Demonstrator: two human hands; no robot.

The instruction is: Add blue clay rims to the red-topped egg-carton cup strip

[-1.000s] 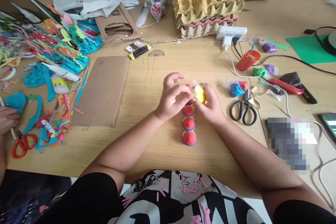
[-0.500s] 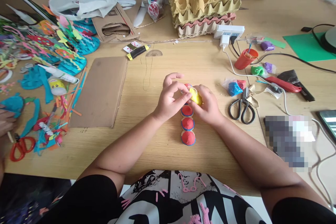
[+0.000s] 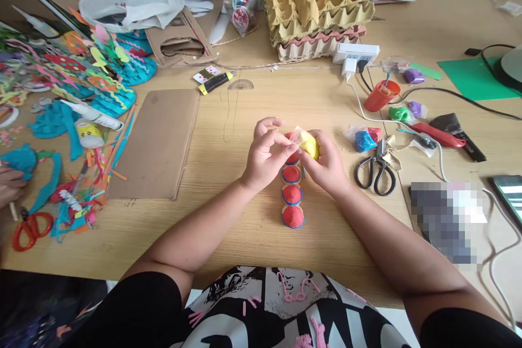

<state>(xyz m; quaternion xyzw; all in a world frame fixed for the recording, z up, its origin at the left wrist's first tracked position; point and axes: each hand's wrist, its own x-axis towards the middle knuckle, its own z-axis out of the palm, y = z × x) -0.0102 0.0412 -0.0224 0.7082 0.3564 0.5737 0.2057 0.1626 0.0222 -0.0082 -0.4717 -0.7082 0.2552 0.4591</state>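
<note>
A yellow lump in clear plastic wrap (image 3: 309, 145) is held by my right hand (image 3: 329, 167), thumb in front and fingers behind. My left hand (image 3: 265, 160) pinches the edge of the plastic at the lump's left side, with its upper fingers curled. Just below my hands, red domed pieces with blue rims (image 3: 292, 194) stand in a vertical row on the wooden table. The topmost one is partly hidden behind my fingers.
Cardboard (image 3: 157, 141) lies left of my arms; black-handled scissors (image 3: 376, 168) and a red cup (image 3: 382, 95) are on the right. Egg trays (image 3: 318, 11) are stacked at the back. Another person's hand (image 3: 10, 185) is at the far left, near orange scissors (image 3: 32, 230).
The clear plastic now stands out from the yellow lump between my hands. My right hand has shifted slightly right, and more of the top red piece shows.
</note>
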